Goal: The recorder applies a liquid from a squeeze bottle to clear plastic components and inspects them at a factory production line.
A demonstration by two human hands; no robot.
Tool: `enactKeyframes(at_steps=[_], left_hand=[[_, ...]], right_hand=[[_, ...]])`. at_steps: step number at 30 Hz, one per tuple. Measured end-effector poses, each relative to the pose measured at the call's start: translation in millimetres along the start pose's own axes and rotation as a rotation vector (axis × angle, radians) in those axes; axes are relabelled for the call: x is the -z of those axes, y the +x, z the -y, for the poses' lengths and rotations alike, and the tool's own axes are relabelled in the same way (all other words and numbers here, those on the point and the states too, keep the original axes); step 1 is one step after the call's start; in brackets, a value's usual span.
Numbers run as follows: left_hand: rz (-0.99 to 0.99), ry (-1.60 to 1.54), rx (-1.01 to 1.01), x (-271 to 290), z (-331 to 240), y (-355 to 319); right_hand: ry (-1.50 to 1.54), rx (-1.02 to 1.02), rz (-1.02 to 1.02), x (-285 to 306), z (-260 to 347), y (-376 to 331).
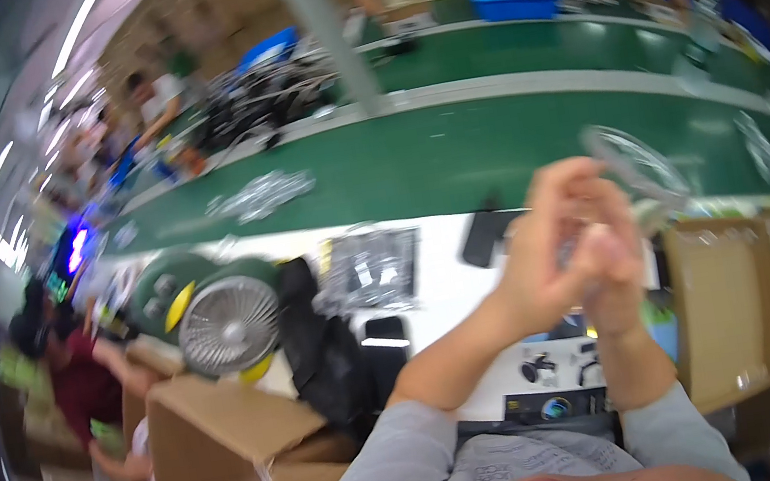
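My left hand and my right hand are close together over the white worktop, right of the middle. Both have their fingers bent inward, blurred by motion. Whatever lies between them, if anything, I cannot make out. A clear plastic bag shows just beyond my fingertips; whether a hand touches it is unclear. Left of my left hand lies a dark, flat, phone-like slab. Below my hands, a white printed sheet or box with pictures of dark gadgets is partly covered by my forearms.
Left stand a green fan, a black bag and an open carton. Clear-wrapped packets lie mid-table. Cardboard trays are at right. Beyond runs a green conveyor with plastic bags; several people work around it.
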State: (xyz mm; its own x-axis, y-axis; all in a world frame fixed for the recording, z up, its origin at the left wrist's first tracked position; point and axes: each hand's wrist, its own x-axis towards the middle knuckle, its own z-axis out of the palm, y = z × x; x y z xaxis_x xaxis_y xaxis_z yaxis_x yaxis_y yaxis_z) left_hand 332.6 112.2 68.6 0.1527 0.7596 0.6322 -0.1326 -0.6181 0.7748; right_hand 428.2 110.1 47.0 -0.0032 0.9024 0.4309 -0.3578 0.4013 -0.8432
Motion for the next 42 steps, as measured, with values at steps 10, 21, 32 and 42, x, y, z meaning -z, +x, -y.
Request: enactKeyframes(at_steps=[10, 21, 32, 42], left_hand=[[-0.068, 0.003, 0.041, -10.8, -7.4, 2.6], [-0.145, 0.056, 0.053, -16.9, -9.5, -0.5], [-0.173, 0.088, 0.043, -21.4, -12.1, 3.0], [-0.139, 0.060, 0.018, -18.4, -11.9, 3.6]], right_hand=[[0.242, -0.060, 0.263, 4.9, 19.7, 7.3], [0.199, 0.010, 0.237, 1.8, 21.8, 2.6], [0.200, -0.010, 0.256, 3.8, 22.6, 3.2], [0.171, -0.024, 0.273, 4.3, 27.3, 3.7]])
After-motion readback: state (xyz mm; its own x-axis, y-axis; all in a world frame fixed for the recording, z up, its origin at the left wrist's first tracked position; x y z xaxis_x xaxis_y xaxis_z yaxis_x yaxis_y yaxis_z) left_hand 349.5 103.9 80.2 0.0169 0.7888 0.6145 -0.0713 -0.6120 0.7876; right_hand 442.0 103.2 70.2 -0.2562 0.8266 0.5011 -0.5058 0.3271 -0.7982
